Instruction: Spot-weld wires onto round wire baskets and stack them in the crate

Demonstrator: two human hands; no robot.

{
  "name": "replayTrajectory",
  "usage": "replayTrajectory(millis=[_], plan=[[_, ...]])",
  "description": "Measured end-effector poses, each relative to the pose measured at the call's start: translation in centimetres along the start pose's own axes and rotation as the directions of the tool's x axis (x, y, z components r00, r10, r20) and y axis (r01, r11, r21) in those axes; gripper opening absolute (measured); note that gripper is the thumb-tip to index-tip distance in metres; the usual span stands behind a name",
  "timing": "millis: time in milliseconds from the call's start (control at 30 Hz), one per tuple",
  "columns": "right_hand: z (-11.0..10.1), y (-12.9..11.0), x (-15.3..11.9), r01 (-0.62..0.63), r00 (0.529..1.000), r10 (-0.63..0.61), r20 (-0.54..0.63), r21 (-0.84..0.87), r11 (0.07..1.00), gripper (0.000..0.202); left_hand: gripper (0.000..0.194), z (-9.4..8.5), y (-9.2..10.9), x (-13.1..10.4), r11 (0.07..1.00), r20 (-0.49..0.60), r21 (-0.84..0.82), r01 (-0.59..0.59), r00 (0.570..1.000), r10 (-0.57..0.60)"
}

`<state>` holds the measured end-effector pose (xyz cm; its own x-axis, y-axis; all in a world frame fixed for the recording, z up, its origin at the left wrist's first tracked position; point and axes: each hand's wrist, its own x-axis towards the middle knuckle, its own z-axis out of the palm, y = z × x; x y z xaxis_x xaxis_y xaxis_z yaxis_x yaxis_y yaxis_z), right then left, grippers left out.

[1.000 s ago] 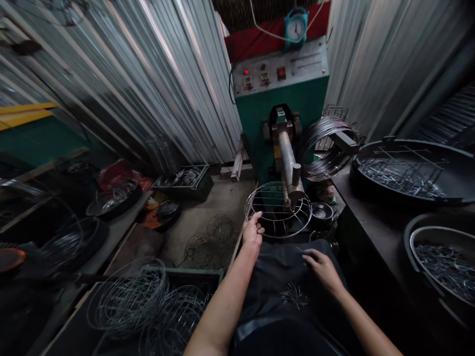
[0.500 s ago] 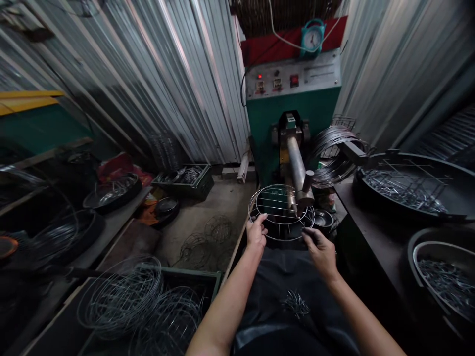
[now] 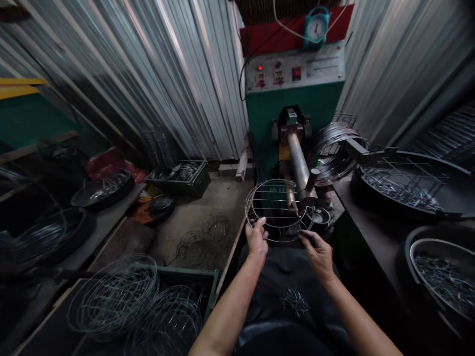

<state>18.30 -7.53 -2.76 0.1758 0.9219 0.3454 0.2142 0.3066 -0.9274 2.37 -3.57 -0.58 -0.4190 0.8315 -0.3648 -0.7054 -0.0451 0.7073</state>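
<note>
A round wire rack (image 3: 274, 200) with parallel bars is held level at the copper-tipped electrodes of a green machine (image 3: 260, 113). My left hand (image 3: 257, 238) grips its near left rim between thumb and fingers. My right hand (image 3: 317, 251) is pinched at the near right part of the rim; anything small between those fingertips is too dark to make out. The thick metal arm (image 3: 300, 168) of the machine reaches over the rack's right side. On the dark apron (image 3: 274, 277) over my lap lies a small heap of short wire pieces (image 3: 296, 301).
Round wire racks (image 3: 118, 296) fill a crate at the lower left. A wire coil (image 3: 339, 148) hangs right of the machine. Black pans (image 3: 460, 185) with wire parts stand on the right. A metal bin (image 3: 200, 183) and loose wire pieces (image 3: 215, 227) are on the floor.
The view has shifted slightly. My right hand has moved a little to the left along the rack's near rim. My left hand still holds the rack, which has moved slightly left.
</note>
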Motion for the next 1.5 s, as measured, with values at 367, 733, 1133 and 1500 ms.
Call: replayTrajectory(millis=[367, 733, 1133, 1500], plan=[[-0.2, -0.4, 0.4, -0.067, 0.996, 0.074, 0.040, -0.148, 0.987, 0.029, 0.049, 0.4, -0.2, -0.6, 0.998, 0.012, 0.054, -0.040, 0.999, 0.039], [-0.1, -1.0, 1.7, -0.173, 0.983, 0.176, 0.053, -0.047, 0.984, 0.038, 0.051, 1.0, -0.4, 0.3, 0.998, 0.016, 0.067, 0.013, 1.000, -0.015], [-0.1, -0.9, 1.8, -0.165, 0.985, 0.166, 0.034, -0.044, 0.985, 0.032, 0.044, 1.3, -0.4, 0.7, 0.999, 0.051, 0.037, 0.032, 0.998, -0.034], [-0.1, -1.1, 2.8, -0.142, 0.990, 0.142, 0.003, -0.045, 0.989, 0.034, 0.040, 2.0, -0.7, 1.4, 0.998, 0.052, 0.052, 0.042, 0.998, -0.044]])
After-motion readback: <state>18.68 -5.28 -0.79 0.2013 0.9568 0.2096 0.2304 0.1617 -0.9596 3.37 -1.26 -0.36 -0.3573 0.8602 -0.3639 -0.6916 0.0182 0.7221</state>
